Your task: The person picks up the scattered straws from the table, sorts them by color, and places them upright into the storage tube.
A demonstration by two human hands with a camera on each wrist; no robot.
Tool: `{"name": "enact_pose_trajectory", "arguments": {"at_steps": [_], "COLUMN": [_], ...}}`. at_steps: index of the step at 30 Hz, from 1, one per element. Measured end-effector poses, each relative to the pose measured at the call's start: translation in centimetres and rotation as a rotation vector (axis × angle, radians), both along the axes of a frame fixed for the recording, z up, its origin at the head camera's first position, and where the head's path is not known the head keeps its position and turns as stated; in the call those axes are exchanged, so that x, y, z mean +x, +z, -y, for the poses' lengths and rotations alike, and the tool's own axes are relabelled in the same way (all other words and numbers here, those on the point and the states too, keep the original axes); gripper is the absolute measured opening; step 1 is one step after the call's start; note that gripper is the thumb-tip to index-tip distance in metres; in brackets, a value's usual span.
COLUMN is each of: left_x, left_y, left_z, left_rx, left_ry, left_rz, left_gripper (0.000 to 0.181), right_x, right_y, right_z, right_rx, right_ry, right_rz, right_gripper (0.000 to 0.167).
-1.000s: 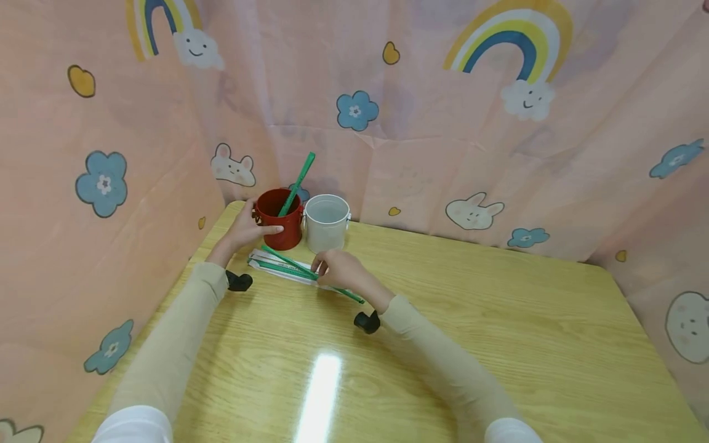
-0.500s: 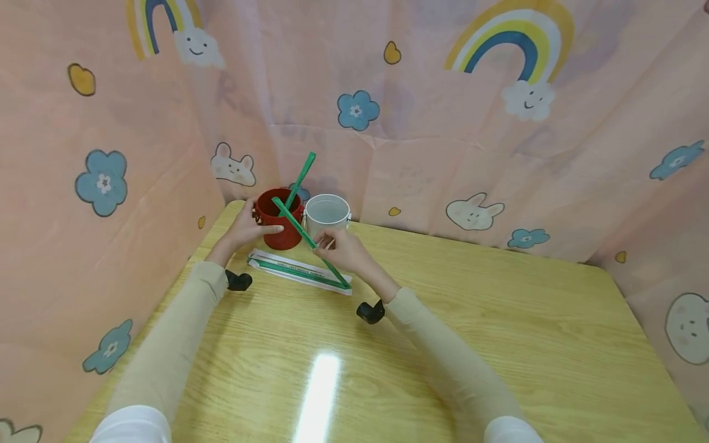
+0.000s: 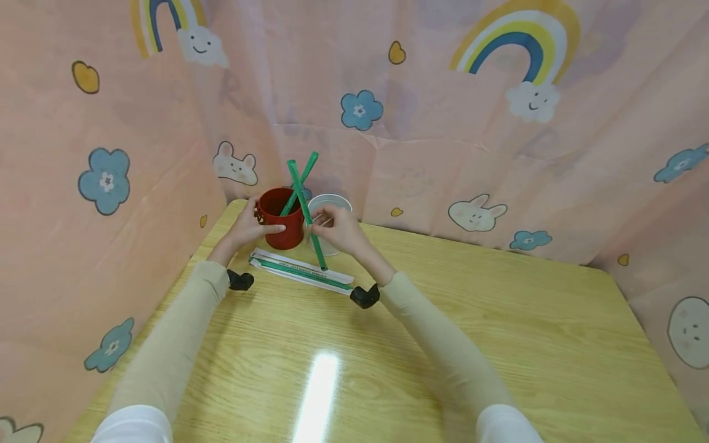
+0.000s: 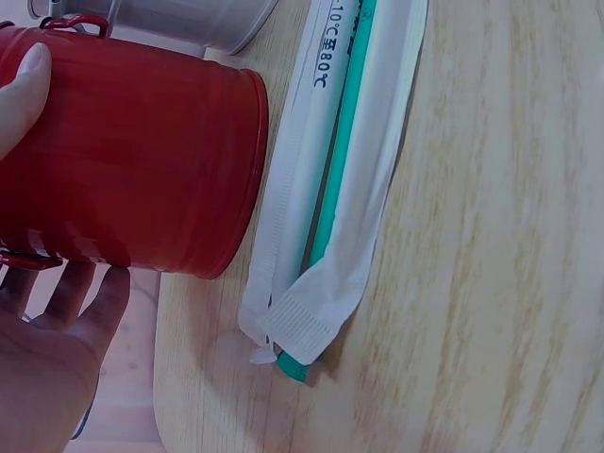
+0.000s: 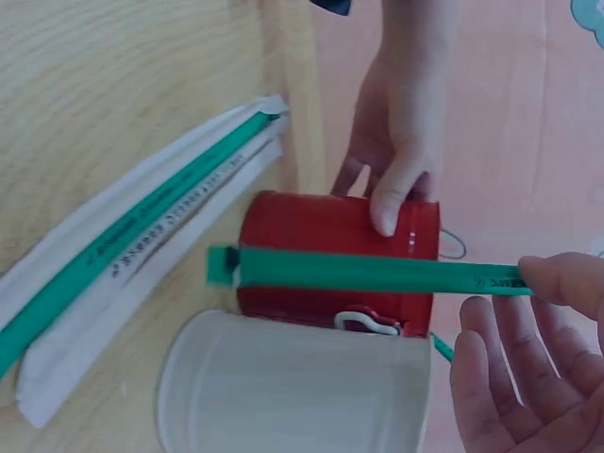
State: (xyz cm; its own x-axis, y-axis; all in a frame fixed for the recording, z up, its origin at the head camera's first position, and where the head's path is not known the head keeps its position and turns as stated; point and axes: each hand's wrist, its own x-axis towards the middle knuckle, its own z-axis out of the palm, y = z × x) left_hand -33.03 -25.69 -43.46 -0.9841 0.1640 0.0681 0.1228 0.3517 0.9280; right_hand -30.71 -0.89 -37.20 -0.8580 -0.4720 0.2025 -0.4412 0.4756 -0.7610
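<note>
One red pail (image 3: pixel 282 217) is best steadied by the gripping left hand (image 3: pixel 249 227), one green straw (image 5: pixel 377 272) pinched by the right hand (image 3: pixel 342 234).

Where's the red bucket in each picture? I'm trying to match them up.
Head: red bucket, slightly left of centre.
Left wrist: red bucket, upper left, cut off by the frame edge.
Right wrist: red bucket near the middle, partly behind a green strip.
Shared landmark: the white paper wrapper, near it in all three.

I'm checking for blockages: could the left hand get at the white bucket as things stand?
Probably not directly: the left hand grips the red bucket, which stands between it and the white bucket.
</note>
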Motion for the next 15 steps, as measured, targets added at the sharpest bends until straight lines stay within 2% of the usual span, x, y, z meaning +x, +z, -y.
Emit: {"name": "enact_pose_trajectory", "arguments": {"at_steps": [4, 8, 15], "left_x": [-0.1, 0.1, 1.8], "left_y": [-0.1, 0.2, 2.7], "left_z": [0.0, -0.1, -0.8], "left_rx": [-0.001, 0.003, 0.014], "left_ry": [0.004, 0.000, -0.008], "left_rz": [-0.001, 0.011, 0.037], "left_gripper": [0.083, 0.083, 0.081], "right_x": [-0.4, -0.6, -1.2], "right_y": [0.6, 1.2, 2.0], "right_z": [0.4, 0.8, 1.7], "right_rx": [-0.086, -0.201, -0.353], "right_ry": [-0.018, -0.049, -0.076], "right_rz": [-0.005, -0.001, -0.028], "right_gripper": [0.023, 0.024, 0.024]}}
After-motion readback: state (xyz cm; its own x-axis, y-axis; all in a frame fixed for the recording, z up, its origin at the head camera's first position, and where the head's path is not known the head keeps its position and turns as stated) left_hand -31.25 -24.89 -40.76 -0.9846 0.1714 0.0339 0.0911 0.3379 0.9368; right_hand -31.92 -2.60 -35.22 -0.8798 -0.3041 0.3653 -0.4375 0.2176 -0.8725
